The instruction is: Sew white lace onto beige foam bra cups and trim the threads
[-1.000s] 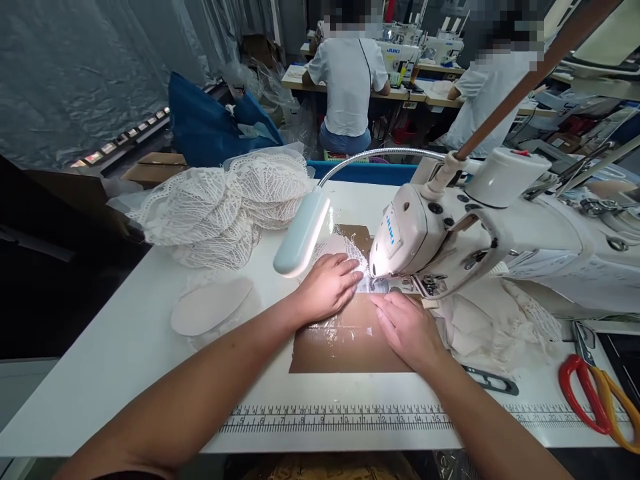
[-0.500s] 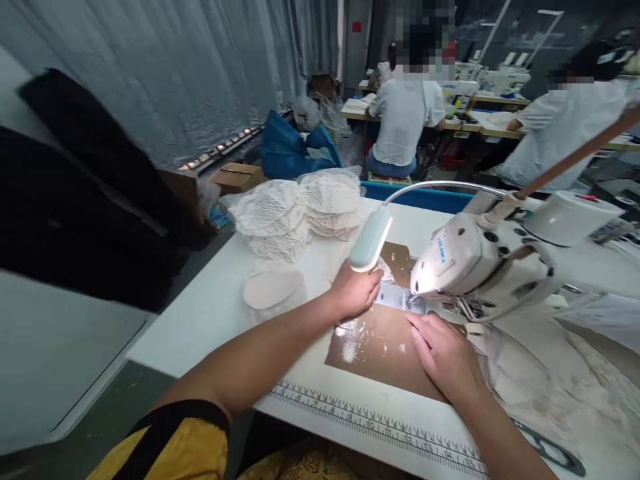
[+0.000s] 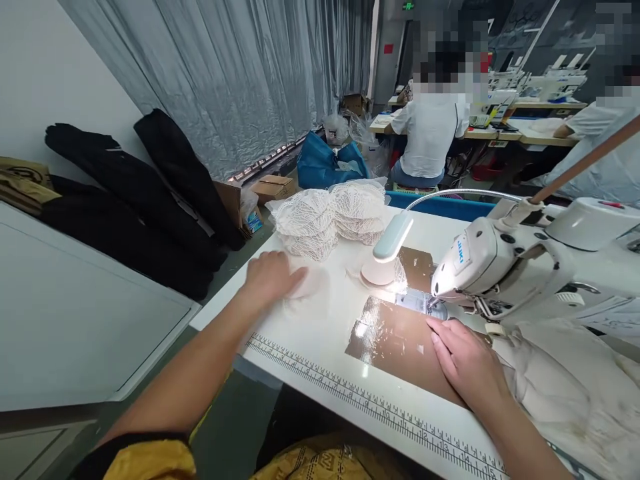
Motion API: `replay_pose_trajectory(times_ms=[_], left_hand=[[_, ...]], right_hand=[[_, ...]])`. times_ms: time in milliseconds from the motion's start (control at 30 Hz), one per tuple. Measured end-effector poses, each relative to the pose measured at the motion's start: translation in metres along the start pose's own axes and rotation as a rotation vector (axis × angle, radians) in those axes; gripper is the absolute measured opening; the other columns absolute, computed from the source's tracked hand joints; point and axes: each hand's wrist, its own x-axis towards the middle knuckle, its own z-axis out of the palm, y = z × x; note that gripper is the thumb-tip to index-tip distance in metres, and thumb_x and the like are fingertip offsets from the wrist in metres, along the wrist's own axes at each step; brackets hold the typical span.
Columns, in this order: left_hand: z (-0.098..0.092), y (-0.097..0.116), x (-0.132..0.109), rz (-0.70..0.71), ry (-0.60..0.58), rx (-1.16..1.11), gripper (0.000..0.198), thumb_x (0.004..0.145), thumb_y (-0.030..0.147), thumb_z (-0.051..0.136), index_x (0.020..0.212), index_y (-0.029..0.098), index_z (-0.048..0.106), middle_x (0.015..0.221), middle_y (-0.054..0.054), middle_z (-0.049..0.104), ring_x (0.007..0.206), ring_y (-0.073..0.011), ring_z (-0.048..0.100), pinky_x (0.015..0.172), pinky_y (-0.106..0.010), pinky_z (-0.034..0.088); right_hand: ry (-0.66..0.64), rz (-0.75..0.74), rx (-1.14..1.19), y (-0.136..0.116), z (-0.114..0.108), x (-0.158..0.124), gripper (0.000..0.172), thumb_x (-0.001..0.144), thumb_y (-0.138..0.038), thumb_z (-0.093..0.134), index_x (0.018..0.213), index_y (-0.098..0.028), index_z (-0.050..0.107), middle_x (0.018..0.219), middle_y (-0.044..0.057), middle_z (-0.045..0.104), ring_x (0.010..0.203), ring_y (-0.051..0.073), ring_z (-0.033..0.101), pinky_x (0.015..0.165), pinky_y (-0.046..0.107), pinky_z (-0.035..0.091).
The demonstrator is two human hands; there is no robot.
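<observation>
My left hand (image 3: 270, 277) is at the left of the white table, over a pale, sheer fabric piece (image 3: 310, 290). Its thumb stretches across the fabric; the other fingers are bent and partly hidden. With its fingers lying on the brown board (image 3: 390, 343), my right hand (image 3: 465, 357) rests in front of the sewing machine's (image 3: 465, 260) needle area. A beige moulded cup with lace (image 3: 379, 271) lies under the lamp, left of the needle, and neither hand touches it.
Stacked lace pieces (image 3: 327, 217) sit at the table's back left. A lamp (image 3: 393, 237) on a bent neck hangs over the work area. Pale cloth (image 3: 565, 373) lies at the right, and a ruler strip (image 3: 370, 400) edges the front. Two people work at machines beyond.
My left hand has left the lace cup by the needle and moved left to the sheer piece. My right hand stays on the board. The view has turned left.
</observation>
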Motion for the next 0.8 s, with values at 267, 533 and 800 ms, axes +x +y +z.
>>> replay_pose_trajectory(times_ms=[267,533,800], left_hand=[[0.012,0.012,-0.051,0.352,-0.557,-1.081,0.032,0.088,0.051,0.047,0.094,0.019,0.048,0.085,-0.002,0.06,0.073,-0.0159,0.058,0.061,-0.024,0.046],[0.012,0.136,-0.024,0.792,-0.482,-0.85,0.042,0.079,0.025,0.057,0.12,0.017,0.054,0.122,-0.011,0.059,0.11,-0.0261,0.057,0.087,-0.034,0.048],[0.021,0.182,-0.001,0.79,-0.299,-0.704,0.015,0.083,0.026,0.05,0.077,0.016,0.061,0.075,-0.002,0.064,0.071,-0.0172,0.059,0.062,-0.026,0.044]], right_hand=[[-0.044,0.105,0.141,-0.004,-0.007,0.002,0.032,0.093,-0.025,0.04,0.111,-0.02,0.066,0.092,0.006,0.069,0.084,0.02,0.064,0.07,0.031,0.047],[0.023,0.207,0.508,-0.005,-0.028,0.001,0.028,0.092,-0.03,0.047,0.077,-0.02,0.067,0.069,0.001,0.064,0.066,0.014,0.057,0.063,0.025,0.042],[-0.099,0.001,0.326,-0.007,-0.024,0.001,0.031,0.092,-0.026,0.046,0.07,-0.018,0.066,0.067,0.002,0.06,0.066,0.013,0.051,0.064,0.025,0.036]])
